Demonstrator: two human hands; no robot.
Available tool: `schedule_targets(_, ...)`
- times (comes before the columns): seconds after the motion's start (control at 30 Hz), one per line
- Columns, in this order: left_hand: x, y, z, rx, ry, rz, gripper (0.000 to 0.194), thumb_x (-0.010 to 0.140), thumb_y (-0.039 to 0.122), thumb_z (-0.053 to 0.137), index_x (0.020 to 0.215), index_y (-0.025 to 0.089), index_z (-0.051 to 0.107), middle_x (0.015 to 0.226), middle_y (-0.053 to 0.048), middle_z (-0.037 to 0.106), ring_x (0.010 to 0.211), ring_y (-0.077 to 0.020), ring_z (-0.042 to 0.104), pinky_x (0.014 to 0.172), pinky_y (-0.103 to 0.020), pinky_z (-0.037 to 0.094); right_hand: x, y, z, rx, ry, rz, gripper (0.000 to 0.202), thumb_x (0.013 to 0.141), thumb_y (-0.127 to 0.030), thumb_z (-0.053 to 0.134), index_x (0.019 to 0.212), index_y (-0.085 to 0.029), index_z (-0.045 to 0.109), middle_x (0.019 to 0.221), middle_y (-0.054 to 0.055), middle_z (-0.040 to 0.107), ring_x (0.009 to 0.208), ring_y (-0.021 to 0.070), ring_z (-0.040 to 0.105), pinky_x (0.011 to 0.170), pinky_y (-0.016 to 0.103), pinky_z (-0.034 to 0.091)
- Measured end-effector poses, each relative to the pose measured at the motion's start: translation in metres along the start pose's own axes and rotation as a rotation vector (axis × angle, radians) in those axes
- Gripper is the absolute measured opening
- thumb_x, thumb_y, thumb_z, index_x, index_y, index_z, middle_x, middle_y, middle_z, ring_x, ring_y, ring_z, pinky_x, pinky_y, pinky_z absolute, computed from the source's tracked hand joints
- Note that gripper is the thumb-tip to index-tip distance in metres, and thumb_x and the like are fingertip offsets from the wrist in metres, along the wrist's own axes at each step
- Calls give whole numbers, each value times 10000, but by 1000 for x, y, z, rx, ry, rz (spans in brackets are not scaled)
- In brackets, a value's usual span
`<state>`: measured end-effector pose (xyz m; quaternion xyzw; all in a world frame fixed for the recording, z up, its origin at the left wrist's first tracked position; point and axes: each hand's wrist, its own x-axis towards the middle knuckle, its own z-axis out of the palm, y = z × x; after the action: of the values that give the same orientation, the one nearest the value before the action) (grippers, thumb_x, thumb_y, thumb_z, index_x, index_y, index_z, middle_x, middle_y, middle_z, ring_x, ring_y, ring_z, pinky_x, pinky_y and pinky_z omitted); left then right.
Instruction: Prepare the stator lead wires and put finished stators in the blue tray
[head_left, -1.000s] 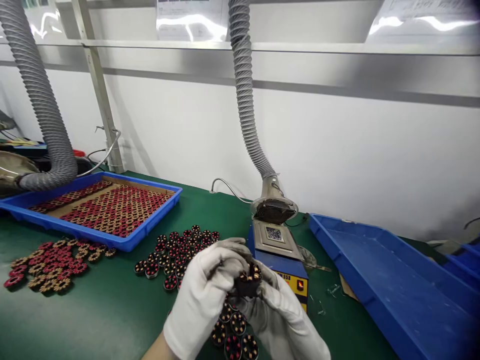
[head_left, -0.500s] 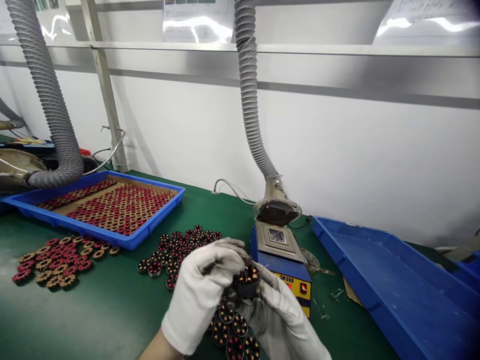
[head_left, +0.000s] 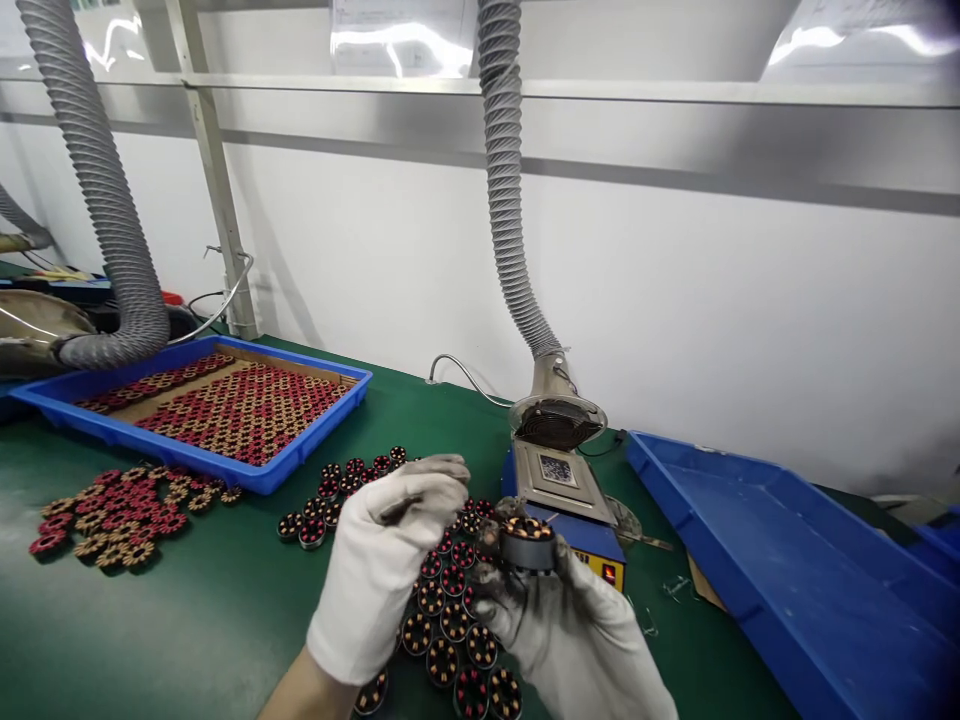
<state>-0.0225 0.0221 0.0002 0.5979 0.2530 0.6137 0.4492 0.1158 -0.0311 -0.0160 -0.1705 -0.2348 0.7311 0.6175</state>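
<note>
My right hand, in a white glove with blackened fingertips, is closed around a round motor part with a dark outer ring and copper windings on top. It is held up in front of the heating plate's blue casing. My left hand, also gloved in white, is apart from that part, to its left. The left fingers are curled together, and I cannot make out whether anything is between them. Below and between both hands lie several similar ringed motor parts, some with copper windings and some with pink.
A heating plate stands under a hose hood. At right is a blue tray; at left another blue tray holds rows of windings. Loose unringed windings lie on the green table in front of it.
My left hand has come off the motor part and moved left. My right hand has shifted right with the part, which now shows more from the side.
</note>
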Motion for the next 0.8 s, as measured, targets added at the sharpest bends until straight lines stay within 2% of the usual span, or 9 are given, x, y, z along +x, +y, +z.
schedule_targets(0.03, 0, 2, -1, 77, -65, 23, 222, 712, 91, 617, 865, 245, 664, 1001, 12, 637, 971, -145, 566, 865, -177, 432, 1, -1, 0, 50, -26, 15, 208, 746, -319, 632, 917, -211, 677, 952, 55, 701, 858, 198, 642, 744, 328, 495)
schedule_targets(0.13, 1, 6, 0, 271, -316, 97, 495, 565, 62, 747, 1008, 250, 627, 1125, -22, 576, 1044, -189, 521, 946, -236, 388, 4, 0, 1, 168, -80, 60, 180, 745, -317, 633, 877, -205, 683, 945, 40, 695, 897, 153, 618, 751, 260, 483)
schedule_targets(0.2, 1, 5, 1, 243, -375, 128, 438, 576, 88, 759, 970, 243, 648, 1080, -34, 597, 1011, -199, 539, 942, -261, 397, 4, 1, 1, 189, -79, 63, 154, 739, -287, 645, 870, -216, 681, 912, 19, 699, 859, 126, 621, 721, 228, 484)
schedule_targets(0.33, 0, -2, 2, -24, -275, 13, 192, 690, 74, 628, 811, 211, 686, 952, -31, 653, 896, -177, 594, 838, -226, 464, 1, 4, -3, 63, -20, 34, 178, 730, -228, 662, 907, -227, 676, 942, 24, 708, 835, 167, 649, 714, 300, 508)
schedule_targets(0.43, 0, -3, 0, -142, -120, -11, 176, 712, 61, 560, 692, 196, 671, 792, -11, 674, 845, -167, 609, 783, -203, 483, -1, 4, -3, 8, -18, 51, 230, 700, -214, 691, 930, -211, 675, 950, 46, 711, 834, 182, 660, 696, 298, 524)
schedule_targets(0.5, 0, 1, -4, -162, -48, -25, 207, 750, 77, 508, 701, 205, 664, 805, 0, 678, 847, -157, 613, 776, -195, 481, -2, 1, -2, 10, -20, 62, 251, 685, -215, 704, 935, -217, 677, 939, 43, 716, 832, 172, 665, 702, 277, 529)
schedule_targets(0.57, 2, 6, -6, -118, -107, -112, 214, 730, 71, 523, 792, 212, 671, 913, -3, 671, 894, -160, 605, 763, -181, 476, -4, -1, -2, 19, -6, 50, 265, 684, -221, 706, 947, -234, 675, 943, 36, 717, 826, 159, 667, 717, 264, 530)
schedule_targets(0.67, 3, 12, -3, -42, -297, -273, 249, 653, 22, 555, 801, 180, 679, 969, -33, 651, 892, -174, 599, 714, -173, 474, -6, -3, 0, 18, 36, 16, 258, 686, -216, 706, 937, -265, 674, 961, 24, 712, 827, 142, 666, 736, 259, 528)
schedule_targets(0.8, 1, 11, 8, -131, -252, -261, 209, 625, 7, 508, 667, 143, 659, 827, -54, 643, 799, -179, 587, 695, -218, 463, -5, -1, 4, -77, 55, -5, 267, 671, -245, 715, 931, -284, 667, 953, 24, 709, 790, 162, 669, 703, 295, 538)
